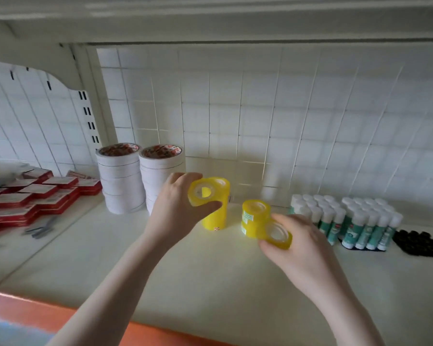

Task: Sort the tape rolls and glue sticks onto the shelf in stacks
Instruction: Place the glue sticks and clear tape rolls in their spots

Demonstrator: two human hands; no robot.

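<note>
- Nearest you runs the orange front edge [48,318] of the cream shelf [210,283], with both your forearms reaching in over it.
- Your right hand [298,248] has its grip curled round a single yellow tape roll [276,234], pinching it tilted, just beside the short yellow stack [254,217] that stands on the shelf; whether the roll touches that stack you cannot tell.
- Your left hand [178,203] has its grip closed on another yellow roll [201,192], thumb below and fingers above, held tilted against the top of the taller yellow stack [216,206].
- To your right, glue sticks [345,221] with white caps and teal labels stand upright in tight rows, with a cluster of small black items [421,243] beyond them at the frame's edge.
- Behind your left hand, two tall stacks of white tape rolls [140,178] stand side by side, near the shelf's upright post.
- Far left, red and white flat boxes [35,196] lie in stepped piles on the neighbouring shelf section, and a grey metal tool [40,229] lies in front of them.
- At the back, a white wire grid panel [260,108] covers the wall.
</note>
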